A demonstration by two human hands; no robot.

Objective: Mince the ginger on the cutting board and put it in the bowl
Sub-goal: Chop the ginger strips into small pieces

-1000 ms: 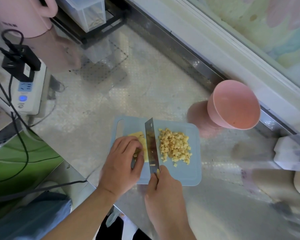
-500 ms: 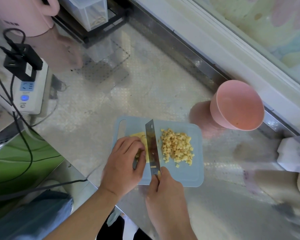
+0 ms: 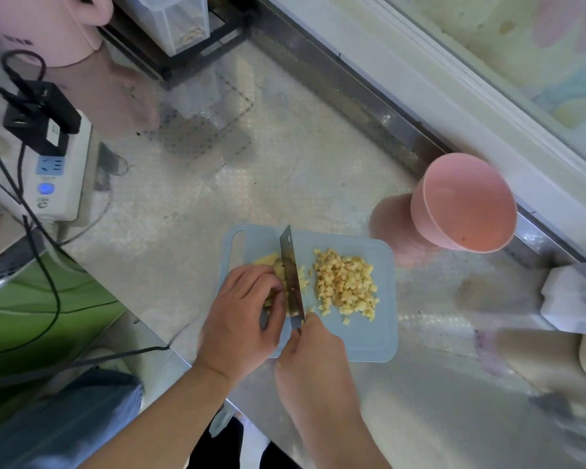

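Steel counter [image 3: 285,170]: pink bowl [image 3: 467,204] (nearly empty)

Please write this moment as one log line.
left hand: holds ginger | right hand: grips knife | bowl: no ginger

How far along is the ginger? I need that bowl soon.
Done: a pile of diced ginger lies on the cutting board. In hand: the left hand pins the uncut ginger piece while the right hand works the knife. Left: finishing the cuts and transferring; the pink bowl holds almost nothing.
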